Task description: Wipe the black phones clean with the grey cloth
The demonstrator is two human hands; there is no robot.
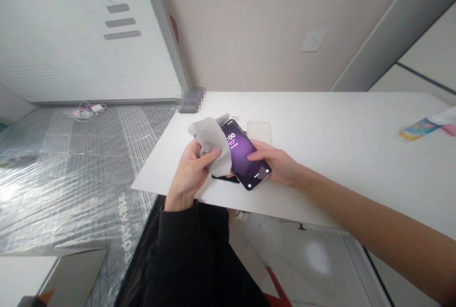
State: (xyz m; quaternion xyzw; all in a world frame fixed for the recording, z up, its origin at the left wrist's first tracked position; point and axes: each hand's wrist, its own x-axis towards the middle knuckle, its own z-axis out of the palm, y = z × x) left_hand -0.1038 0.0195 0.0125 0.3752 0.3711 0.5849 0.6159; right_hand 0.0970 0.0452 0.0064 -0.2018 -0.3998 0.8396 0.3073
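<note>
white tabletop (331, 155) stands against a beige wall fitted with a wall socket (313, 40). beyond its left edge lies a plastic-wrapped mattress (71, 174), with a small bundle of cable (87, 110) near the mattress's far end. for reference, treat the tabletop as a clock face, with 12 o'clock at the far edge and 6 o'clock at the edge nearest the wearer. the smartphone (245, 155) lies toward 7 o'clock, angled, its screen facing up and lit purple, with the time display partly covered. the left hand (188, 174), emerging from a black sleeve (178, 250), grips a grey cloth (208, 143): the thumb presses on the cloth's face while the other fingers curl behind it, pinching the fold. the cloth touches the smartphone's upper left edge. the right hand (274, 162) steadies the smartphone from its 3 o'clock side, with the fingers (254, 155) pressed together across the edge and resting on the screen; the thumb's position cannot be determined. a transparent phone case (259, 132) lies just beyond the smartphone, at its 1 o'clock. a dark flat object (225, 179) sits under the smartphone's lower left edge. a pixel-blurred object (190, 100) occupies the far left corner, and a colourful tube (420, 129) lies near the 3 o'clock edge.
</note>
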